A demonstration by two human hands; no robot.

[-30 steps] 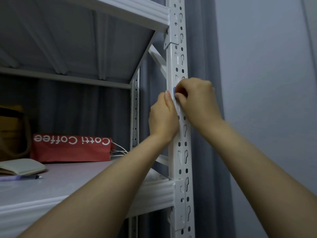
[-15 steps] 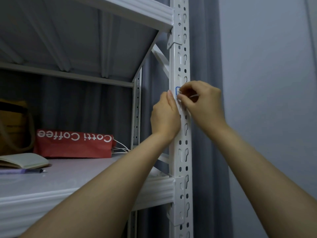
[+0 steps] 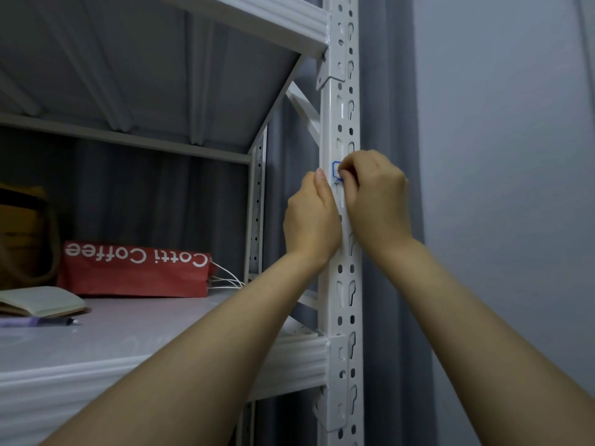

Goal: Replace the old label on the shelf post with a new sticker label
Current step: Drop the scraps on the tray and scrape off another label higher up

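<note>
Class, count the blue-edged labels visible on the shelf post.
1: the label on the shelf post, pinched by the right hand, beside the left hand. Hands may hide others.

Hands: 2 – left hand (image 3: 310,220), right hand (image 3: 376,197). Uprights in view: 2 – front post (image 3: 341,300), rear post (image 3: 257,204). Shelf boards: 2 – upper shelf (image 3: 257,17), lower shelf (image 3: 161,375). Diagonal braces btwn posts: 2 – upper brace (image 3: 302,107), lower brace (image 3: 307,304). Labels: 1 – blue-edged label (image 3: 335,170). Bags: 2 – red bag (image 3: 135,272) w/ "Cotti Coffee" print, brown bag (image 3: 22,239) at far left. Notebooks: 1 – notebook (image 3: 42,300). Pens: 1 – pen (image 3: 38,321). White cables (image 3: 225,278) by red bag: several, exact no. impossible to tell. Curtains: 1 – grey curtain (image 3: 386,123).
</note>
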